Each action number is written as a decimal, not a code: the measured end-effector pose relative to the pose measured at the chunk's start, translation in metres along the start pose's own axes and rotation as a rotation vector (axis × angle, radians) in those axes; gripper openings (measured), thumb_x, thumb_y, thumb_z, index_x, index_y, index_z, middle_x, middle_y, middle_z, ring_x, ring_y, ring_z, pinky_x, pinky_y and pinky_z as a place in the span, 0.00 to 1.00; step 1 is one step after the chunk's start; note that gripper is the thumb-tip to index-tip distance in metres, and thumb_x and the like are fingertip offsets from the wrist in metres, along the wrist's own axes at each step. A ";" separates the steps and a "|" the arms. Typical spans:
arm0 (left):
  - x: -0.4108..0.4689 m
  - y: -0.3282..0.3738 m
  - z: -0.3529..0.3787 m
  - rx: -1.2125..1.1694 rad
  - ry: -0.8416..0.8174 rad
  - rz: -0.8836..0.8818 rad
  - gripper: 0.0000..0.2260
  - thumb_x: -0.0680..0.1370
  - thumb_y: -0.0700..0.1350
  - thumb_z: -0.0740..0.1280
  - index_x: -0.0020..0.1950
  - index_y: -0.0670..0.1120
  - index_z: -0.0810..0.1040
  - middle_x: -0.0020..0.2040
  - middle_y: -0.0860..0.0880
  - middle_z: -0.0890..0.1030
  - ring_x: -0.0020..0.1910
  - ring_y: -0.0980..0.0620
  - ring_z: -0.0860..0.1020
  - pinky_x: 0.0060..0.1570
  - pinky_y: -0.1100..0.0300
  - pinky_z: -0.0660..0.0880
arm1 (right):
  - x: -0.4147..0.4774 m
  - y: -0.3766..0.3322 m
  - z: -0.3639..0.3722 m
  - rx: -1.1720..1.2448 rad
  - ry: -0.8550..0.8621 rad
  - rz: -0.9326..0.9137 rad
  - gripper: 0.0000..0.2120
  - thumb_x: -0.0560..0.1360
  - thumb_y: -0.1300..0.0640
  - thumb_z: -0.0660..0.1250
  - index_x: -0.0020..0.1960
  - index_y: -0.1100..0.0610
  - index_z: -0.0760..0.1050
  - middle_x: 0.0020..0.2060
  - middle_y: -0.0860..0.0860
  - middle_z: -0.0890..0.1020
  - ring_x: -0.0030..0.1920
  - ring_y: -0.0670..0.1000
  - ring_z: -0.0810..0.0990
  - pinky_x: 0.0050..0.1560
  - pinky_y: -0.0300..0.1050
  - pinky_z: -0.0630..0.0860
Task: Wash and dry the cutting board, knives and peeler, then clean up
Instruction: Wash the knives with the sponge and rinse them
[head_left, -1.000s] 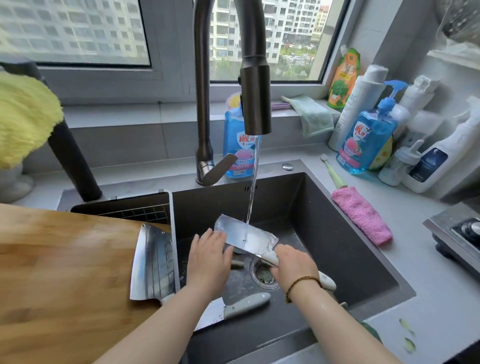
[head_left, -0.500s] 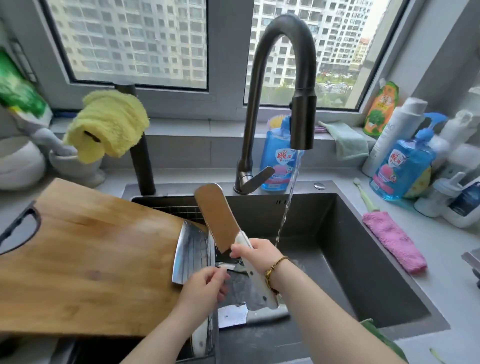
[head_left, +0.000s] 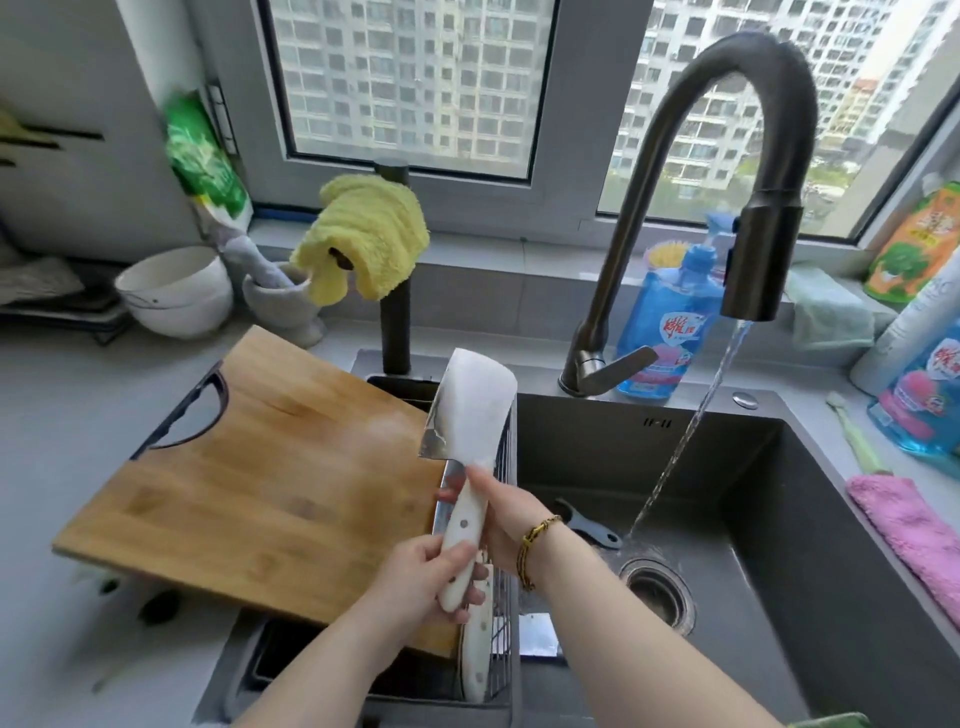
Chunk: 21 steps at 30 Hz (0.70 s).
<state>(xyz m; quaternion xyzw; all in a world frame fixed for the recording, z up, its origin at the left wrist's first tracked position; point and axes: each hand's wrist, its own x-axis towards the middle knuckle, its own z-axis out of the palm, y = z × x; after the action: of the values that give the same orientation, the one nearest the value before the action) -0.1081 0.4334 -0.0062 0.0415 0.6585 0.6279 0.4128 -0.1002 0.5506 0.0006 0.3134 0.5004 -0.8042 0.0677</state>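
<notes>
Sink (head_left: 779, 519) is mostly open right of the rim. One cutting board (head_left: 249, 483) overhangs its left edge. Left hand (head_left: 421, 582) and right hand (head_left: 504, 514) both curl round one upright cleaver (head_left: 472, 415) by its handle. Second knife (head_left: 475, 654) sits racked below it, one peeler (head_left: 589, 526) near the drain (head_left: 657, 592).

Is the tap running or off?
Running: a stream of water falls from the faucet spout into the sink, splashing beside the drain.

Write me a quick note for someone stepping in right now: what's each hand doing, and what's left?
Left hand and right hand both grip the cleaver by its handle, blade up, over the drying rack.
Done: a second knife already stands in the rack.
Peeler lies in the sink, tap running.
Left: rack the cleaver, wash peeler and cutting board, dry, tidy.
</notes>
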 end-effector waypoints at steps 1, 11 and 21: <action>0.001 -0.001 -0.004 0.039 0.026 0.012 0.06 0.78 0.39 0.61 0.48 0.37 0.76 0.34 0.45 0.79 0.24 0.57 0.76 0.22 0.66 0.71 | 0.004 0.001 0.000 -0.020 0.008 0.013 0.11 0.79 0.52 0.57 0.45 0.57 0.73 0.39 0.51 0.79 0.38 0.48 0.76 0.42 0.41 0.74; 0.025 -0.024 -0.022 0.243 0.274 0.097 0.10 0.77 0.39 0.64 0.35 0.45 0.77 0.31 0.47 0.75 0.19 0.59 0.73 0.21 0.68 0.71 | 0.007 0.014 -0.018 -0.645 0.330 -0.265 0.12 0.77 0.59 0.60 0.59 0.59 0.74 0.45 0.51 0.80 0.42 0.46 0.76 0.43 0.37 0.73; 0.032 -0.042 -0.020 0.280 0.361 0.032 0.10 0.76 0.40 0.66 0.34 0.45 0.77 0.27 0.48 0.75 0.20 0.57 0.73 0.23 0.66 0.73 | 0.002 0.035 -0.045 -0.648 0.440 -0.310 0.16 0.77 0.65 0.56 0.64 0.60 0.71 0.52 0.49 0.76 0.53 0.47 0.73 0.53 0.34 0.68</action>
<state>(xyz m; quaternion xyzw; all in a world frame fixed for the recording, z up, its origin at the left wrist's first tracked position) -0.1218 0.4276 -0.0607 -0.0042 0.8016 0.5342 0.2684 -0.0672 0.5718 -0.0408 0.3610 0.7712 -0.5199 -0.0676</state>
